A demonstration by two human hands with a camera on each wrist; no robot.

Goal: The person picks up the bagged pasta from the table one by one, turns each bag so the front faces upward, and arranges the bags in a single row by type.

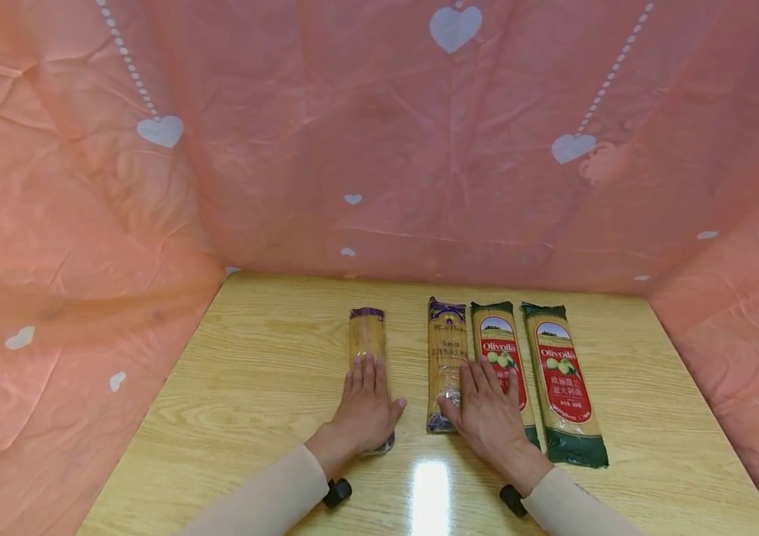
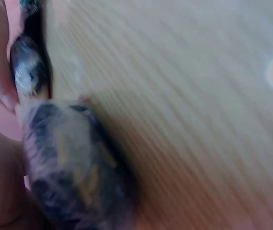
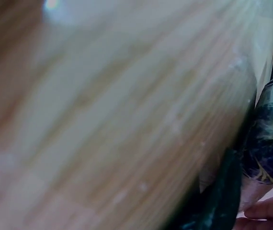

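My left hand lies with straight fingers over a purple-ended pack of spaghetti, its thumb at the pack's right side. In the left wrist view the crinkled near end of that pack fills the lower left, blurred. My right hand rests across two packs, fingers extended. Under its thumb side is a second purple-ended spaghetti pack. Its other fingers cover part of a green-ended Olivoila spaghetti pack with a red label. In the right wrist view a dark patterned pack end shows beside the fingertips.
Another Olivoila spaghetti pack lies to the right, untouched. All the packs lie lengthwise on the wood-grain table. A pink cloth with pale hearts hangs behind and on both sides. Light glares off the table's near edge.
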